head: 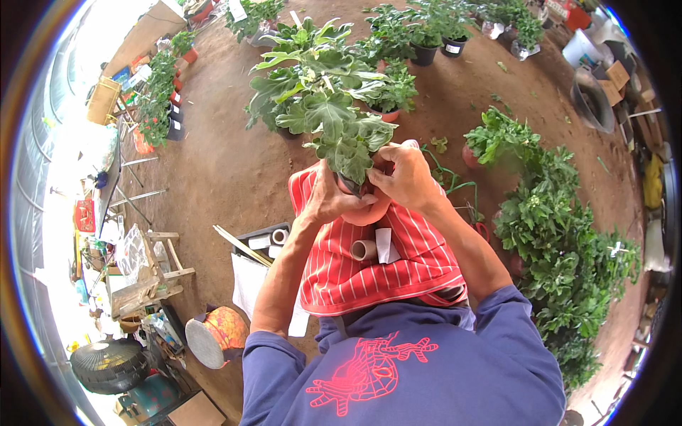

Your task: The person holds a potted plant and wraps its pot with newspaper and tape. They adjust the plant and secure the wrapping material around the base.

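Observation:
A terracotta-coloured plant pot (367, 214) rests over my lap, on a red apron with white stripes (383, 277). A leafy potted plant (330, 114) rises from it, its lobed leaves hiding most of the rim. My left hand (333, 197) grips the pot's left side, thumb across the front near a dark edge (349, 185). On the right, my right hand (399, 175) has thumb and forefinger close together at the plant's base; what lies between them is hidden. A cardboard tube (364, 250) and a folded white paper (387, 246) lie on the apron.
Potted plants (554, 239) crowd the right side, and others (426, 37) stand ahead. Green twine (453, 181) trails on the dirt floor near red-handled scissors (482, 231). At left are a dark tray (264, 234) with rolls and sticks, a wooden stool (154, 266) and a fan (109, 366).

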Available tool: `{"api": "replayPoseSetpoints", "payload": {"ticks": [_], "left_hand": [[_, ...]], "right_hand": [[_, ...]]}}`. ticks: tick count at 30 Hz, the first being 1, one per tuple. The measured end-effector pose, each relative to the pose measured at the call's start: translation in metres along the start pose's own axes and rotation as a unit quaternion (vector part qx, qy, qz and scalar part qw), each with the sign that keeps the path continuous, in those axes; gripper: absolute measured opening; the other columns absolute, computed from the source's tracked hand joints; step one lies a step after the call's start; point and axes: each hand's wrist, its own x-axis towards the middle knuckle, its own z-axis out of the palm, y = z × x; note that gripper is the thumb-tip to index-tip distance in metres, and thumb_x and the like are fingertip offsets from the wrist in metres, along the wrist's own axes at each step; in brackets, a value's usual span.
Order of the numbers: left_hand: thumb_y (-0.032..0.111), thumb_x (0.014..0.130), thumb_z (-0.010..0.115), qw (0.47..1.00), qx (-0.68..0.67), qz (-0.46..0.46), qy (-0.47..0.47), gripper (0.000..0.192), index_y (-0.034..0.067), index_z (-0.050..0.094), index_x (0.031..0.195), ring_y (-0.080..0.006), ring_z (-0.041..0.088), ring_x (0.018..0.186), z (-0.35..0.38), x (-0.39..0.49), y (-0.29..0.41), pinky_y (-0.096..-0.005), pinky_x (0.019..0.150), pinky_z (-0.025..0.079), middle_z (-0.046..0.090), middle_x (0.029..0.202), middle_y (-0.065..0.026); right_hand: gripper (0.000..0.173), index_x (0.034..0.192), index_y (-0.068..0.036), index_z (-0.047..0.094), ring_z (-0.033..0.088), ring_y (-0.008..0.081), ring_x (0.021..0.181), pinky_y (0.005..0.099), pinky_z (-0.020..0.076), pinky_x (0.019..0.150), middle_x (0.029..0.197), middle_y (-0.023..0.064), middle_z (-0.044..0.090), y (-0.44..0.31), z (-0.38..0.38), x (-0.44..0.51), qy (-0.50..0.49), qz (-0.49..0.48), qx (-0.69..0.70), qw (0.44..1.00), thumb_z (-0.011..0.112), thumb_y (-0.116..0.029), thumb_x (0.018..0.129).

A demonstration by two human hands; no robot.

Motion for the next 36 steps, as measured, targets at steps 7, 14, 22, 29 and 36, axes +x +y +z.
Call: {"api": "replayPoseSetpoints", "payload": {"ticks": [7, 14, 22, 29, 36], "left_hand": [[0.023, 0.06, 0.1, 0.999, -0.039, 0.035, 0.001, 0.09, -0.001, 0.056, 0.134, -0.022, 0.067, 0.106, 0.003, 0.002, 0.003, -0.0419, 0.099, 0.056, 0.069, 0.118, -0.0107], [0.025, 0.059, 0.101, 1.0, -0.007, -0.018, -0.023, 0.102, 0.0, 0.046, 0.142, -0.0228, 0.064, 0.112, -0.003, 0.002, -0.007, -0.0413, 0.099, 0.056, 0.064, 0.126, -0.0124], [0.02, 0.059, 0.101, 1.0, 0.0, 0.013, 0.003, 0.103, 0.0, 0.045, 0.142, -0.0237, 0.063, 0.117, 0.0, 0.001, -0.005, -0.0419, 0.102, 0.054, 0.062, 0.13, -0.0125], [0.02, 0.059, 0.1, 0.998, -0.004, 0.054, 0.01, 0.118, 0.005, 0.029, 0.152, -0.0286, 0.058, 0.126, 0.002, 0.005, -0.01, -0.0447, 0.107, 0.051, 0.055, 0.139, -0.0154], [0.02, 0.059, 0.1, 0.999, 0.026, 0.04, 0.012, 0.116, 0.005, 0.029, 0.15, -0.03, 0.058, 0.126, 0.001, 0.005, -0.012, -0.0465, 0.107, 0.05, 0.055, 0.137, -0.0163]], "right_hand": [[0.023, 0.093, 0.002, 0.077, 0.075, 0.0389, 0.082, 0.0426, 0.0587, 0.074, 0.09, 0.0215, 0.076, -0.005, 0.006, 0.007, 0.026, 0.003, 0.055, 0.998, 0.081, -0.013, 0.077], [0.021, 0.095, 0.007, 0.076, 0.071, 0.0145, 0.073, 0.0329, 0.0577, 0.07, 0.083, 0.0163, 0.077, 0.009, 0.005, 0.018, 0.022, -0.055, 0.093, 0.994, 0.078, -0.002, 0.076], [0.026, 0.096, 0.004, 0.077, 0.078, 0.0324, 0.079, 0.0399, 0.0605, 0.074, 0.085, 0.0213, 0.077, 0.003, 0.005, 0.015, 0.012, -0.029, 0.083, 0.996, 0.082, -0.011, 0.075], [0.023, 0.093, 0.001, 0.075, 0.076, 0.0361, 0.075, 0.042, 0.0594, 0.069, 0.083, 0.0189, 0.076, 0.003, 0.012, 0.013, 0.101, -0.061, 0.055, 0.991, 0.08, -0.013, 0.075], [0.023, 0.092, 0.001, 0.075, 0.075, 0.0375, 0.073, 0.0434, 0.0585, 0.067, 0.08, 0.0203, 0.074, 0.008, 0.01, 0.013, 0.111, -0.079, 0.028, 0.99, 0.078, -0.012, 0.074]]}}
